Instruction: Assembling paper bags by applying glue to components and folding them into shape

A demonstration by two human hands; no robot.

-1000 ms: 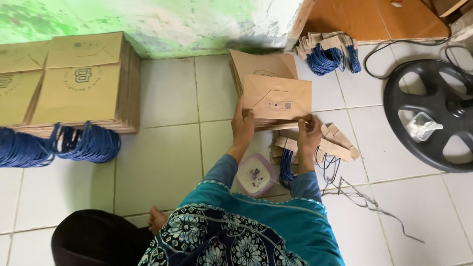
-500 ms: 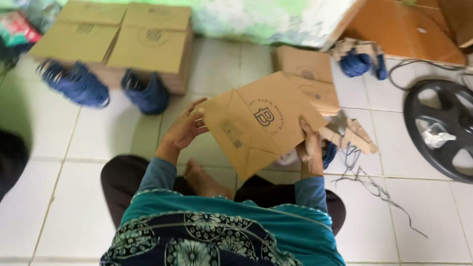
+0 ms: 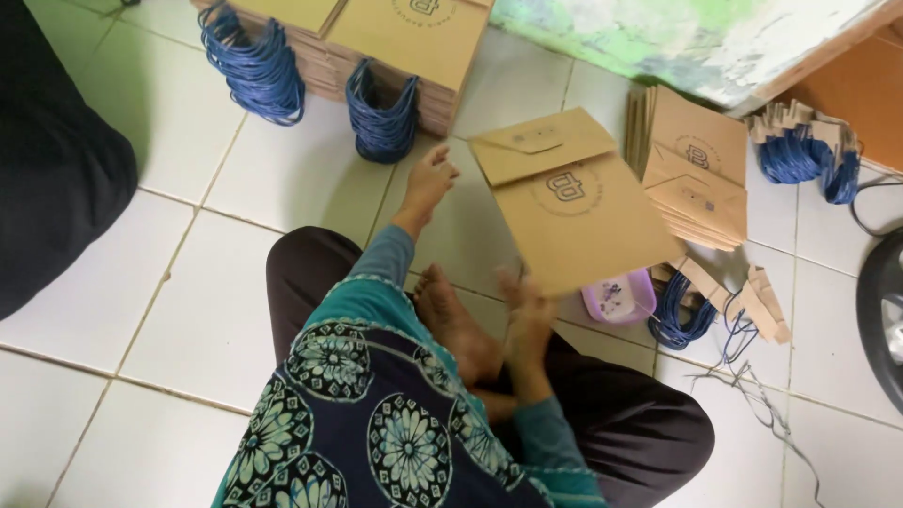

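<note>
Floor of white tiles (image 3: pixel 188 282), seen from above; green-blotched wall (image 3: pixel 677 38) and wooden panel (image 3: pixel 851 85) along the upper right of the frame

1. Dark cloth mass (image 3: pixel 47 169), left edge; what it is cannot be told
2. Seated person in teal patterned top, cross-legged, lower centre
3. Flat brown paper bag (image 3: pixel 583 207), centre right: held tilted above the floor, bottom flap folded over at its upper end, round dark emblem on its face
4. Stacks of flat brown bags (image 3: pixel 414 47), upper left, same round emblem; two bundles of blue cord (image 3: pixel 254 66) lean against their front
5. Leaning stack of folded bags (image 3: pixel 701 183), upper right, emblem and small dark label on the fronts
6. Blue cord bundle with paper strips (image 3: pixel 800 155), upper right
7. Loose blue cord coil (image 3: pixel 682 315) and folded brown strips (image 3: pixel 757 301), right of centre
8. Small lilac tub (image 3: pixel 618 299), just below the held bag

Hands: right hand (image 3: pixel 527 306) pinches the held bag's lower edge; left hand (image 3: pixel 428 183) is spread loose just beside its left edge, contact unclear

Step, as judged: one bag lifted clear and being turned; carried on one grip, it calls for the free hand to steady the far edge
</note>
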